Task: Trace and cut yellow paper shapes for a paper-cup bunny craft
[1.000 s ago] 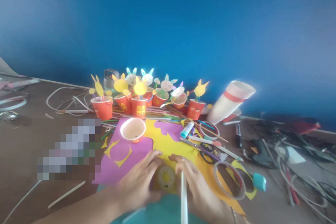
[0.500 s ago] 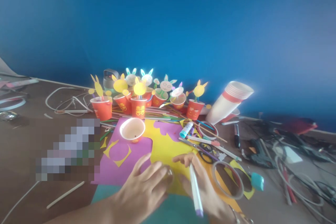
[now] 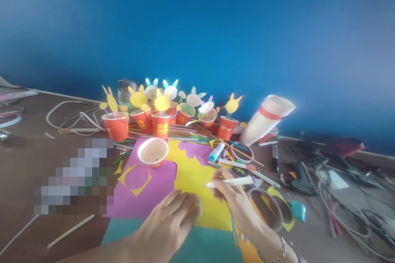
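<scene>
White marker [image 3: 239,181] swung round since half a second ago: then purple end toward person, now lying across right hand [image 3: 226,187], tip pointing left, purple end right. Right fingers clamped on marker near tip; tip over yellow sheet [image 3: 197,172], contact cannot be told. Left hand [image 3: 171,218] palm down, fingers together, curled over blurred round thing [image 3: 198,206] on yellow sheet; whether gripped, cannot tell. Purple sheet [image 3: 163,185] left of yellow, paper cup [image 3: 148,159] upright on it. Scissors [image 3: 239,171] partly hidden behind right hand
</scene>
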Action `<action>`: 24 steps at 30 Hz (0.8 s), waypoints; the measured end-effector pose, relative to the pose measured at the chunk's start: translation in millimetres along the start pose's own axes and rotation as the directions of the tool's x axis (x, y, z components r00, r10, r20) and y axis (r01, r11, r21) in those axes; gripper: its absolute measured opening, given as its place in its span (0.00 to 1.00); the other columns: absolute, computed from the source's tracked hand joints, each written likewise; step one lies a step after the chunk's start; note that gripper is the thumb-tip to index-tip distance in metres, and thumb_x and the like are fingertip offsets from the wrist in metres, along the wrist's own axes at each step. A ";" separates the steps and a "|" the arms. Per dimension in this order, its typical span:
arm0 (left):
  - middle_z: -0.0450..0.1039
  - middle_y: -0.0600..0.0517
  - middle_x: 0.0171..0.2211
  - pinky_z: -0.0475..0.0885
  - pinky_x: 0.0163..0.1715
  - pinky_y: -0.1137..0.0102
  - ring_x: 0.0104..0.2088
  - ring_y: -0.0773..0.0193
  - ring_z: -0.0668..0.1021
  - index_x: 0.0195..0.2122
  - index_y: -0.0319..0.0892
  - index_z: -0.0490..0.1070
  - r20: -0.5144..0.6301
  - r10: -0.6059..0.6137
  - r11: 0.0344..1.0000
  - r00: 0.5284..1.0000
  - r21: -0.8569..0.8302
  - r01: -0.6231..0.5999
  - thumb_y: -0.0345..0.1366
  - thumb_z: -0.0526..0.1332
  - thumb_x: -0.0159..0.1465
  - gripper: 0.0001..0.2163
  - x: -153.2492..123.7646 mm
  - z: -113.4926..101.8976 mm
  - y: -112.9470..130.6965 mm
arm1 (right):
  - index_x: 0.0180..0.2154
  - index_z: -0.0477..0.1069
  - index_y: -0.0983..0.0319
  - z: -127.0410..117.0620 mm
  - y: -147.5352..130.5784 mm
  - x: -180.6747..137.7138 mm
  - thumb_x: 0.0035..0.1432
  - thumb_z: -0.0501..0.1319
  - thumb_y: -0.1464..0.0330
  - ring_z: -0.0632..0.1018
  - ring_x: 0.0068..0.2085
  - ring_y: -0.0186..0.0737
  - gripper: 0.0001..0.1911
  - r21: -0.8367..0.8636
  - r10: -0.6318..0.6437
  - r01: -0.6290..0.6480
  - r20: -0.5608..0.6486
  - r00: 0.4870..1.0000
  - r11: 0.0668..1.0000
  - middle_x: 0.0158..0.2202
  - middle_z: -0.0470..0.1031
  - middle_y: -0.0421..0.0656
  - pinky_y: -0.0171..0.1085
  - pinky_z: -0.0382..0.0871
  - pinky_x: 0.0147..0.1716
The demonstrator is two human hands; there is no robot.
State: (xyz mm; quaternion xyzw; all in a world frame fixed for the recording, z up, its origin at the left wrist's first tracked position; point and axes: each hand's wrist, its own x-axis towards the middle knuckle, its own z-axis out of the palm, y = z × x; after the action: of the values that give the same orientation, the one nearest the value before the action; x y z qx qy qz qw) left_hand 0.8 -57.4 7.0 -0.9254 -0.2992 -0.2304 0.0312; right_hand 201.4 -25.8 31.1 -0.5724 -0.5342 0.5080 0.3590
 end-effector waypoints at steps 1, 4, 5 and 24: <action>0.72 0.46 0.46 0.64 0.52 0.61 0.47 0.59 0.71 0.51 0.38 0.66 -0.007 0.004 1.000 1.000 0.012 -0.004 0.27 0.52 0.64 0.14 -0.2 0.8 0.5 | 0.27 0.63 0.60 2.2 -1.5 3.2 0.56 0.56 0.65 0.68 0.27 0.35 0.07 0.017 0.013 -0.014 0.034 0.999 1.000 0.24 0.70 0.37 0.33 0.61 0.27; 0.72 0.45 0.46 0.63 0.53 0.61 0.48 0.58 0.71 0.50 0.37 0.67 -0.043 0.009 0.998 0.999 0.056 -0.007 0.27 0.52 0.64 0.14 -2.5 4.3 1.7 | 0.24 0.62 0.60 8.8 -0.8 14.9 0.56 0.56 0.61 0.69 0.24 0.34 0.12 0.007 0.007 -0.007 0.058 0.998 1.000 0.21 0.71 0.38 0.32 0.59 0.24; 0.72 0.45 0.46 0.63 0.53 0.61 0.48 0.58 0.71 0.50 0.37 0.67 -0.053 0.008 0.997 0.999 0.071 -0.005 0.28 0.53 0.64 0.14 -3.6 5.7 2.0 | 0.23 0.61 0.60 10.9 1.1 19.1 0.56 0.55 0.61 0.68 0.22 0.34 0.14 -0.008 -0.013 0.013 0.040 0.999 1.000 0.18 0.69 0.37 0.32 0.59 0.22; 0.73 0.47 0.46 0.62 0.55 0.62 0.50 0.60 0.71 0.49 0.38 0.69 -0.041 -0.001 0.992 0.999 0.126 0.006 0.29 0.51 0.66 0.12 -5.4 9.8 1.4 | 0.18 0.58 0.60 33.5 -5.8 47.1 0.49 0.55 0.73 0.68 0.16 0.31 0.11 -0.206 -0.034 0.067 0.158 0.987 0.976 0.12 0.66 0.35 0.29 0.58 0.16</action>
State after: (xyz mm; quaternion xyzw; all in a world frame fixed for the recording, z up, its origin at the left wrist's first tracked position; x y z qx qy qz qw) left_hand 1.8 -59.5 -4.1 -0.9162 -0.3138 -0.2302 0.0953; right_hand 163.6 16.8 19.7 -0.5526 -0.6254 0.4819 0.2671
